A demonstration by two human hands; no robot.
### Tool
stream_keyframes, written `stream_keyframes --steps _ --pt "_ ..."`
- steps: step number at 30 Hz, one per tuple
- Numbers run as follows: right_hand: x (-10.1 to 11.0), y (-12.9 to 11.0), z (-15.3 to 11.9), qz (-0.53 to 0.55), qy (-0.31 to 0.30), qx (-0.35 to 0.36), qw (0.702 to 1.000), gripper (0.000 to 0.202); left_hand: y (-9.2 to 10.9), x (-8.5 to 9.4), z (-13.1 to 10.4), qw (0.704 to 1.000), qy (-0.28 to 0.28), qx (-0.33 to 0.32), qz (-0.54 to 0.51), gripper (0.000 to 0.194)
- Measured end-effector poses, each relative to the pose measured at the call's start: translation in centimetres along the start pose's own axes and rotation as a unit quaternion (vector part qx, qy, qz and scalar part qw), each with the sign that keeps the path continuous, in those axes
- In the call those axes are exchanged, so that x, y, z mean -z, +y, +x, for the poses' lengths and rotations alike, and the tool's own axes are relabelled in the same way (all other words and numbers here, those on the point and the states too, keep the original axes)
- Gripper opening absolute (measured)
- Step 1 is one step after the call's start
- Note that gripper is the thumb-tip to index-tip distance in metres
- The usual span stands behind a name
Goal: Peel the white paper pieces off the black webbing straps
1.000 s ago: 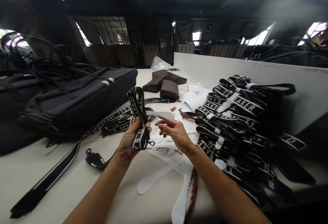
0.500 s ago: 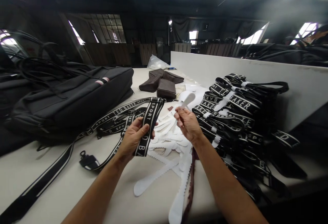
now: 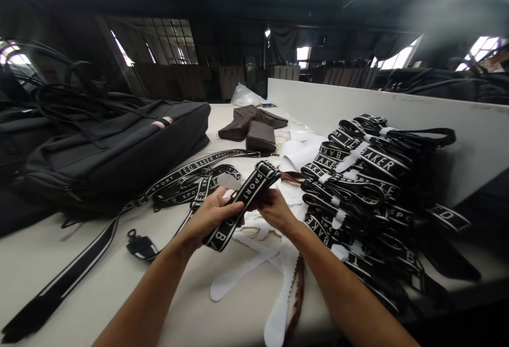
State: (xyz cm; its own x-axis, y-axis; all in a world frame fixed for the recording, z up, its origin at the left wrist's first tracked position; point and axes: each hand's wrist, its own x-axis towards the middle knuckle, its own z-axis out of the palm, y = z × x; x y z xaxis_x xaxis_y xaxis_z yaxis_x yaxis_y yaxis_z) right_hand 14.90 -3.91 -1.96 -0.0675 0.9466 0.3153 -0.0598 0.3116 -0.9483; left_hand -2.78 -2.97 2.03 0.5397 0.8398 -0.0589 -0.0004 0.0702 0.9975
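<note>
Folded strap [image 3: 251,189], one: left hand [image 3: 210,214], grip clamped on it; right hand [image 3: 277,212] at far end, grip indiscernible; white strips [image 3: 282,304] beneath.

Two slim, bare forearms [image 3: 148,286] end in a bare left hand [image 3: 211,213] and an apparently bare right hand [image 3: 275,211], partly hidden.

1 head-worn view, wide, forward and down, close over the pale table [image 3: 194,315]
</note>
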Motion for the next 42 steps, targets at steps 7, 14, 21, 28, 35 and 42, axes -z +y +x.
stream_keyframes --steps 7,14,21,28,35,42 --pt "0.0 -1.5 -0.2 -0.156 -0.001 -0.027 0.987 0.015 -0.3 0.5 0.4 0.996 0.084 -0.029 0.024 0.040" --pt "-1.3 -1.5 -0.8 -0.063 0.048 -0.021 0.997 0.022 -1.4 0.7 1.0 0.983 0.138 -0.057 0.110 0.040" --pt "-1.6 -2.3 -0.5 0.077 0.026 -0.085 0.993 0.028 -1.4 0.5 1.1 0.990 0.065 -0.055 0.112 0.037" --pt "-0.8 -1.8 -0.4 -0.067 -0.035 -0.057 0.996 0.016 -2.3 0.6 1.7 0.979 0.041 -0.104 0.173 0.031" --pt "-1.2 -1.1 -1.1 -0.307 0.085 0.188 0.929 0.016 -2.7 -0.3 1.4 0.976 0.025 -0.132 0.169 0.036" --pt "-0.7 -1.1 -0.7 -0.219 0.083 0.142 0.962 0.011 -4.2 -2.4 1.5 0.962 0.125 -0.186 0.158 0.020"
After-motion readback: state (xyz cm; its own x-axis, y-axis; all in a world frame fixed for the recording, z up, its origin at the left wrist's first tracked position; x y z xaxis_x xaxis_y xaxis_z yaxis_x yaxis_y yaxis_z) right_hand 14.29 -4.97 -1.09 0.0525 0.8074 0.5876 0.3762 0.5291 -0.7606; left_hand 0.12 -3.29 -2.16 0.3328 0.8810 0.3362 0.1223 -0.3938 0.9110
